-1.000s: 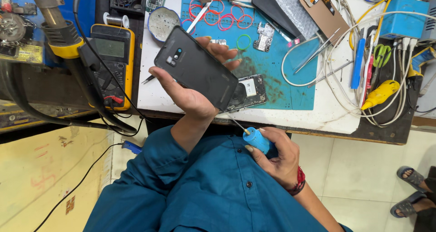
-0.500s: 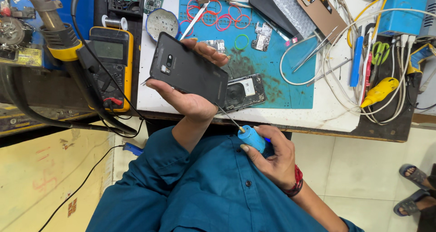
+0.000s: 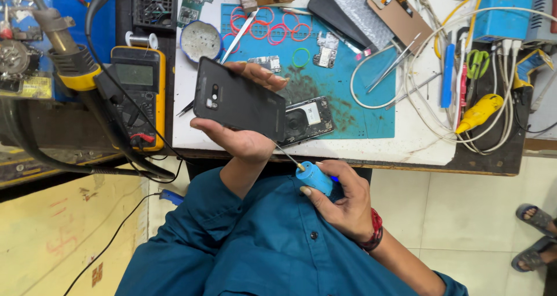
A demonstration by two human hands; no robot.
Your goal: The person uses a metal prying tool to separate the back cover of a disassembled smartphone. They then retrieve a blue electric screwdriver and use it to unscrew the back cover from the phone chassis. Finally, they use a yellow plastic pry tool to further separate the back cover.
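**A:** In the head view, what does each hand hold?

**B:** The left hand (image 3: 241, 139) holds a black phone back cover (image 3: 238, 106) above the counter (image 3: 406, 145), the camera side towards us. Its fingers (image 3: 261, 75) are closed around the far edge and the thumb presses the near edge. The right hand (image 3: 342, 200) is low, near the blue shirt (image 3: 272, 244), and its fingers are wrapped around a small screwdriver with a blue handle (image 3: 315, 178). The thin tip points up towards the cover.

**B:** Under the cover, the opened phone body (image 3: 307, 119) lies on the teal work mat (image 3: 360, 99).

**A:** Does the tip touch the cover?

**B:** It seems very near the lower corner, but I cannot tell for sure; the shaft is too thin here.

**A:** How should this be done well?

**B:** I think the cover must stay steady and be held by its edges only. The tip should move slowly, with little force, so that it does not slip and scratch. The tweezers (image 3: 394, 61) and loose cables (image 3: 441, 122) are well apart, so they do not disturb.
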